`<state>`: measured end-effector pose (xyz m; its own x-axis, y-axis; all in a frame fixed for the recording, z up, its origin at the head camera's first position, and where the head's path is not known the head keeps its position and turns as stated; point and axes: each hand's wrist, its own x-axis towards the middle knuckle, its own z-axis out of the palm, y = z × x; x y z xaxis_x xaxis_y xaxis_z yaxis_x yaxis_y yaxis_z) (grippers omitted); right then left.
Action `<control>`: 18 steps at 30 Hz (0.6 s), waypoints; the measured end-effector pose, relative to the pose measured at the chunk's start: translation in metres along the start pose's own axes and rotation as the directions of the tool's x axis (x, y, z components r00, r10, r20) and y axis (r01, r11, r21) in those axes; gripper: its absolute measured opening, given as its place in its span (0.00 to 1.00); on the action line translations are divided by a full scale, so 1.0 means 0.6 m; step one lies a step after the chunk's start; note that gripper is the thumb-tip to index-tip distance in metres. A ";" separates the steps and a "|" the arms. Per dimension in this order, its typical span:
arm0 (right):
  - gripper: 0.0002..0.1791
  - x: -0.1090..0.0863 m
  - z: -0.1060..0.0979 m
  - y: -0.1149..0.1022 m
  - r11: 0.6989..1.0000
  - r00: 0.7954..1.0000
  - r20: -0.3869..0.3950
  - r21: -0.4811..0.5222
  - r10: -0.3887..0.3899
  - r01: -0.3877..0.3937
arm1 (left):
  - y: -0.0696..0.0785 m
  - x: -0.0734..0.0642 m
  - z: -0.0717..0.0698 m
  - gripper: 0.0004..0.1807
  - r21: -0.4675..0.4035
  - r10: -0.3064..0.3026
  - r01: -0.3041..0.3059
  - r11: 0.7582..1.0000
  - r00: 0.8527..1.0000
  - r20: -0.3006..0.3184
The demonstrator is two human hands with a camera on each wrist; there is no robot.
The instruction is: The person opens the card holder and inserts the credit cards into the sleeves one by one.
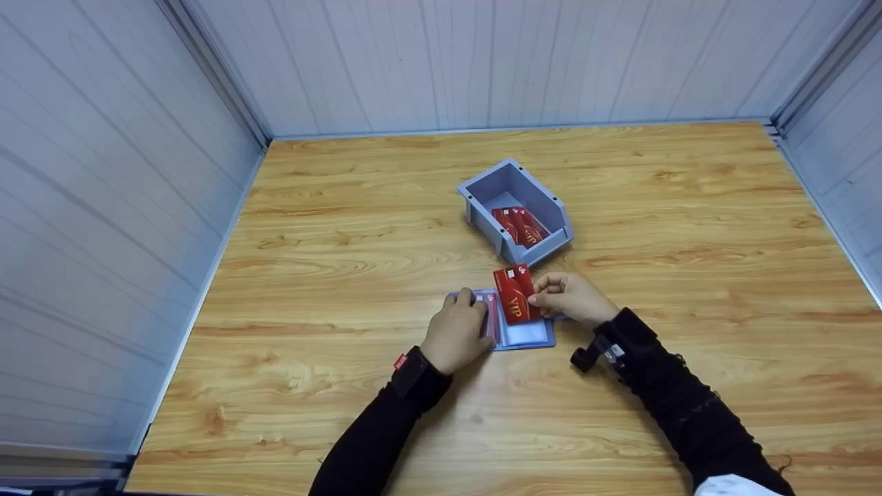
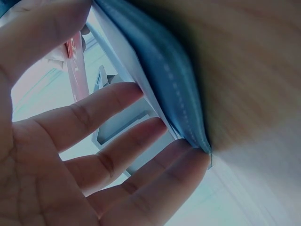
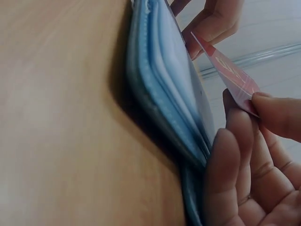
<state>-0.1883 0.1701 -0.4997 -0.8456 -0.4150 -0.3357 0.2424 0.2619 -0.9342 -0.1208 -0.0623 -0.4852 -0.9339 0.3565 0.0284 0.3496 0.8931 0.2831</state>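
A blue card holder (image 1: pixel 527 337) lies spread on the table with clear sleeves facing up. A red card shows in its left-hand sleeve (image 1: pixel 491 324), partly covered by my left hand (image 1: pixel 455 331). That hand grips the holder's left side, fingertips at its far edge and thumb at the near one; in the left wrist view the fingers touch the pages and blue cover (image 2: pixel 174 80). Above the right-hand sleeve, my right hand (image 1: pixel 568 297) pinches a red VIP card (image 1: pixel 515 295) by its right edge. The right wrist view shows this card (image 3: pixel 230 75) tilted between thumb and fingers.
Just beyond the holder stands a grey plastic bin (image 1: pixel 482 213) with more red cards (image 1: pixel 520 226) inside. White panel walls (image 1: pixel 427 69) border the wooden table (image 1: pixel 331 275) at the back and both sides.
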 end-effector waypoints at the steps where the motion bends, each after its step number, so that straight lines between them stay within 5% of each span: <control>1: 0.05 -0.001 0.000 0.001 1.000 1.000 -0.002 -0.001 0.002 -0.002 | 0.000 0.001 0.000 0.24 0.001 0.001 -0.001 1.000 1.000 0.001; 18: 0.05 -0.004 0.008 0.005 0.999 0.999 -0.038 0.048 0.025 -0.024 | 0.000 0.003 -0.014 0.19 -0.105 -0.053 0.053 0.993 0.999 0.008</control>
<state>-0.1832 0.1679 -0.5018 -0.8566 -0.3749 -0.3546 0.2849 0.2292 -0.9307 -0.1232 -0.0641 -0.4770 -0.9504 0.3111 0.0062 0.2896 0.8771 0.3832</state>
